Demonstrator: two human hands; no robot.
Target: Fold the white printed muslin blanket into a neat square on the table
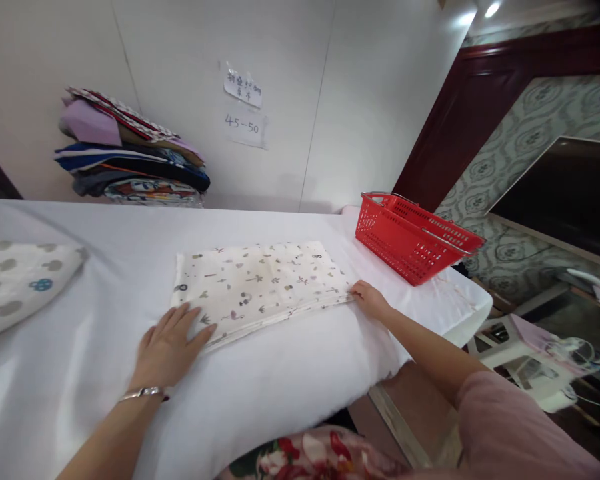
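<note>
A folded white cloth (265,280) with small printed plants and animals lies flat on the white-covered table (280,400). My left hand (173,340), with a silver bracelet at the wrist, rests with spread fingers on the cloth's near left corner. At the near right corner, my right hand (370,300) pinches the cloth's edge between thumb and fingers. Several layers show along the near fold. Another white cloth (25,280), printed with grey shapes and a blue one, lies at the far left of the table.
A red plastic basket (415,240) with metal handles stands at the table's back right. Stacked folded fabrics (135,153) sit behind the table at the left. Paper notes (245,113) are taped to the white wall. A light-coloured stand (535,353) with cables is beyond the right edge.
</note>
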